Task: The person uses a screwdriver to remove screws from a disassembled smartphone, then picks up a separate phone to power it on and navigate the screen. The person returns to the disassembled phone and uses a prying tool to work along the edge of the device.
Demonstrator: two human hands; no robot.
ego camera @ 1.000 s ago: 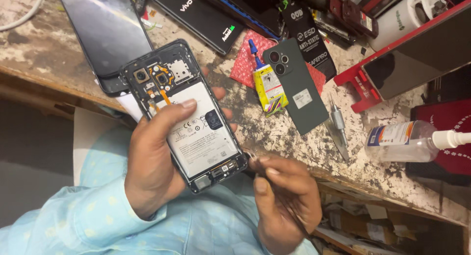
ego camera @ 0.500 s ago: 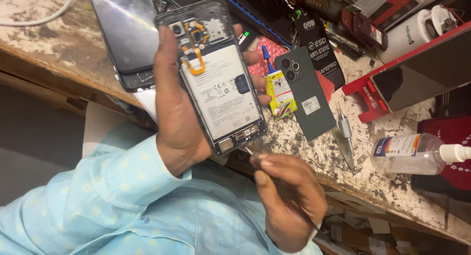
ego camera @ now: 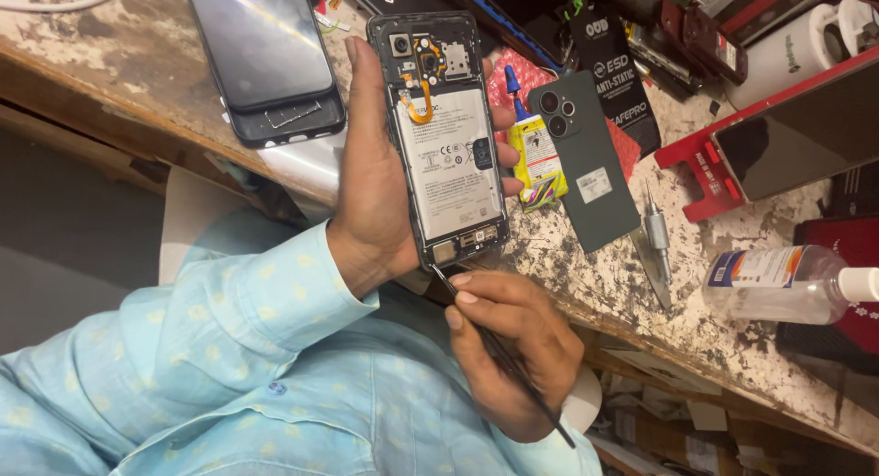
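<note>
My left hand grips an opened phone upright by its sides, its back cover off, so the white battery, an orange flex cable and the camera modules show. My right hand pinches a thin dark pointed tool whose tip touches the phone's bottom edge near the lower board. The phone's dark green back cover lies on the workbench just right of it, beside a small yellow glue tube with a blue nozzle.
Two stacked dark phones lie at the bench's upper left. A metal screwdriver and a clear plastic bottle rest to the right, near a red stand with a dark screen. Boxes and a black pouch crowd the back.
My left hand has lifted the phone up and away from me and turned it more upright. My right hand stayed near the phone's bottom edge with the tool.
</note>
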